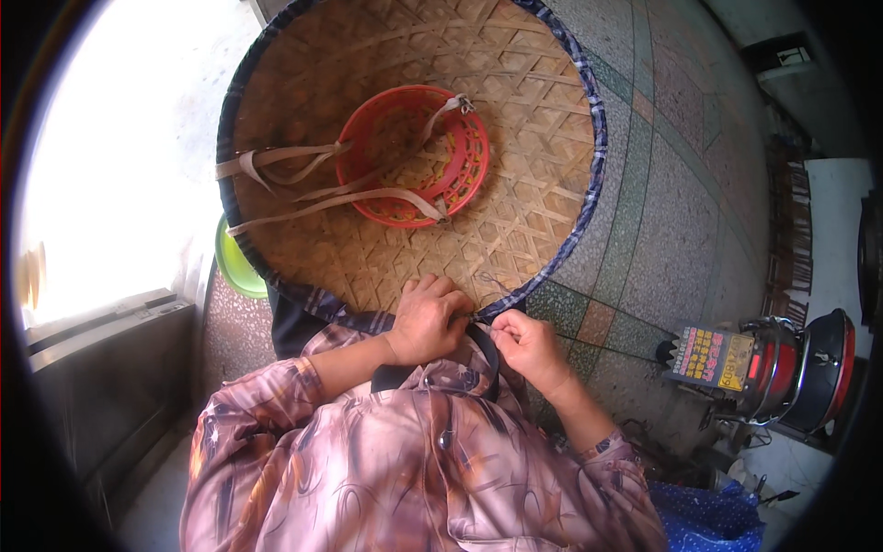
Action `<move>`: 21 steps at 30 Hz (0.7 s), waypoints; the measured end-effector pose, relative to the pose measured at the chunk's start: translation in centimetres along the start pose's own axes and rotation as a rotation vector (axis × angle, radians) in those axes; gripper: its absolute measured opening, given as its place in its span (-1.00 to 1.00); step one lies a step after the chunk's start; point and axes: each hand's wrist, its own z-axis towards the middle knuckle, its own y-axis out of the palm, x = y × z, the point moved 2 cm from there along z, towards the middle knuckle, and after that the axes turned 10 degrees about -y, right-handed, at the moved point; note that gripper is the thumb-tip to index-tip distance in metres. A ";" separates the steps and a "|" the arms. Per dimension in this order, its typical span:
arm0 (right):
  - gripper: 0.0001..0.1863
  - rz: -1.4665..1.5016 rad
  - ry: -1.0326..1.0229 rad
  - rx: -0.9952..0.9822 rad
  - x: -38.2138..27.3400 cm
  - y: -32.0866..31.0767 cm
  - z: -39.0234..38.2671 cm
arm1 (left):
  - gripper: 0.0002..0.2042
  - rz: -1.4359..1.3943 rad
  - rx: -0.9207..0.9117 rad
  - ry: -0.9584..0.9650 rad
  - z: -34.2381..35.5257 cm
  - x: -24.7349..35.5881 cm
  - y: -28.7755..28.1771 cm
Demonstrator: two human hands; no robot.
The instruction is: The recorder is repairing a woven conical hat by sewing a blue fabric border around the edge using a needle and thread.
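A large, shallow round woven bamboo basket (515,92) leans over my lap, its rim bound in dark blue checked cloth (600,138). My left hand (428,317) is closed over the near part of that rim, fingers bent onto the weave. Just to its right, my right hand (526,342) is pinched at the edge of the binding; what sits between its fingertips is too small to make out. A dark loop of thread (489,278) lies on the weave above the hands. A black strip of cloth (391,377) hangs below my left wrist.
Inside the bamboo basket lies a red plastic basket (411,89) with beige straps (313,198). A green basin (237,262) stands beyond the left rim. At right is a parked motorcycle (777,368). A bright doorway (110,166) opens at left; blue dotted fabric (704,520) lies lower right.
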 end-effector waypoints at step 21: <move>-0.91 -0.133 -0.241 0.109 0.3 1.3 0.2 | -0.92 -0.071 0.008 0.023 0.2 -0.5 0.2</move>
